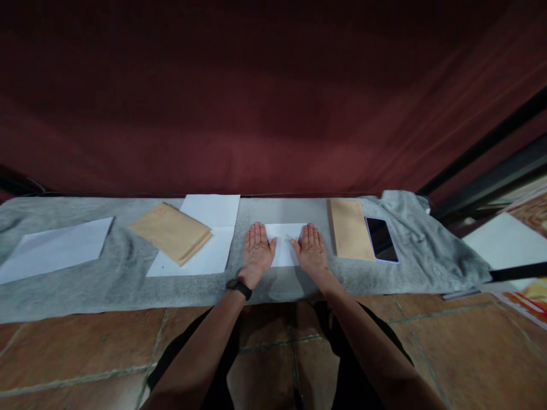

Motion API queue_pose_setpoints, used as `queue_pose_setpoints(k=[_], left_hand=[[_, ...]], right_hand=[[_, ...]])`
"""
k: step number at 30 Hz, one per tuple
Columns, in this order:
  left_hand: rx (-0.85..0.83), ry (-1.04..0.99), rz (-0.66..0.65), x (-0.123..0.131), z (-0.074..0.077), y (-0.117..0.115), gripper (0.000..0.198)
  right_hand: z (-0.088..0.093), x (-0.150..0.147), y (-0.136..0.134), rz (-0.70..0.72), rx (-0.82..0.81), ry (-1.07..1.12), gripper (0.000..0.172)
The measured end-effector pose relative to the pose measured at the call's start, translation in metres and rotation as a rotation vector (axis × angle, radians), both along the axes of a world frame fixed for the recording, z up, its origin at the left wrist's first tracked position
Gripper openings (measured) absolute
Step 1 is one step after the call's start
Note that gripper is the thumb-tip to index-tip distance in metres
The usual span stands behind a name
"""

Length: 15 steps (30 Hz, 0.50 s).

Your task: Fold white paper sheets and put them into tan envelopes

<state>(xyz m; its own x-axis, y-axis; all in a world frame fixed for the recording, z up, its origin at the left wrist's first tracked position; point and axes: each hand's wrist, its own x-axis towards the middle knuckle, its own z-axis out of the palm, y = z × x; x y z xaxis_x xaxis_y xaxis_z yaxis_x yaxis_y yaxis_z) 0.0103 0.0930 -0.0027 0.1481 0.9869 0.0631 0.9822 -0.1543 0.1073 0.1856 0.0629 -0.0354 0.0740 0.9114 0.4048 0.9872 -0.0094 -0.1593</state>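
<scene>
Dark red curtain [273, 114] hangs behind a long grey cloth [128, 285] that covers the surface before us, with brown floor tiles [64, 347] below its near edge. Far to the left of our left hand [257, 250] a white sheet [55, 247] lies flat on the cloth. Nearer, but apart from that hand, a stack of tan envelopes [173, 232] rests askew on a second white sheet [211, 213], overlapping its left side. Our left hand, with a black watch [239, 287] at the wrist, lies palm down, fingers straight and close together, gripping nothing; it presses on the left edge of a small white paper [284, 239]. That paper lies between our two hands, its middle bare. Our right hand [311, 250] lies flat in the same way, palm down on the paper's right edge, grasping nothing. Just to the right of this hand a single tan envelope [349, 228] lies lengthwise away from us, and a dark phone [382, 239] lies face up against its right edge.
</scene>
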Motion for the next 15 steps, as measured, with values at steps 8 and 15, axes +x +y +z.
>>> queue_pose_setpoints(k=[8,15], left_hand=[[0.074,0.006,0.036,-0.014,-0.006,-0.003,0.069],[0.137,-0.070,-0.012,-0.015,0.001,-0.016,0.065]], right_hand=[[0.002,0.010,-0.012,-0.008,-0.030,0.002,0.073],[0.018,0.007,-0.019,0.005,-0.092,0.056,0.072]])
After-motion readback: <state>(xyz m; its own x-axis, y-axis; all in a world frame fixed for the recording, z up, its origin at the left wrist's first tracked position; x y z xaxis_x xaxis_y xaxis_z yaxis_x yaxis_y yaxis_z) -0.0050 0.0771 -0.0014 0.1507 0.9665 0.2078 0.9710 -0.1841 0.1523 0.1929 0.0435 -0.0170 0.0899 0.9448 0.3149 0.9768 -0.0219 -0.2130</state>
